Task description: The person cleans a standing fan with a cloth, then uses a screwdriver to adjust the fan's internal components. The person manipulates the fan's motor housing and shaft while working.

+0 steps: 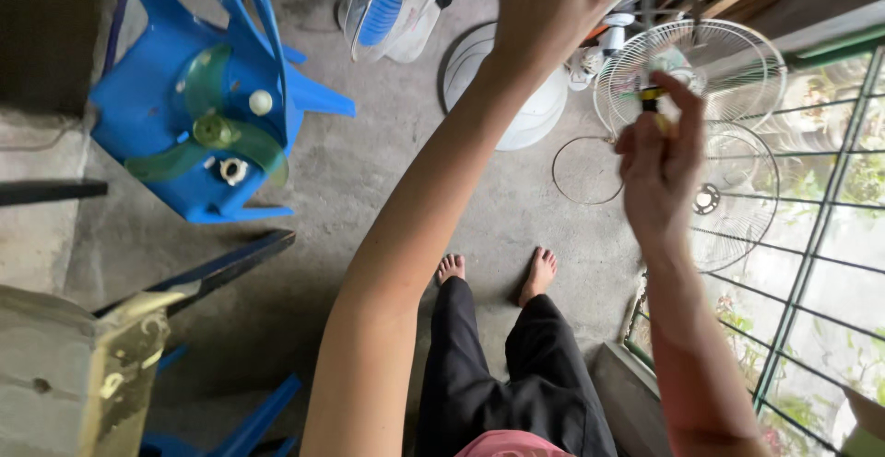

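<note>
While the right hand (659, 157) pinches a small yellow-and-black tool (652, 98) between thumb and fingers, the left hand (544, 5) reaches up toward the top edge, fingers spread loosely, gripping nothing visible. Below them a wire fan guard (728, 70) and a white fan base (530, 111) lie on the concrete floor (369, 189). Well apart, green fan blades (207, 130) rest on a blue plastic chair (147, 97).

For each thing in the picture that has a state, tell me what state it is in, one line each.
left hand: raised, fingers spread, holding nothing visible
right hand: pinching a small yellow and black tool
green fan blade: detached, lying on the blue plastic chair
white wire guards: removed, lying on the floor
white fan base: lying on the floor
</note>
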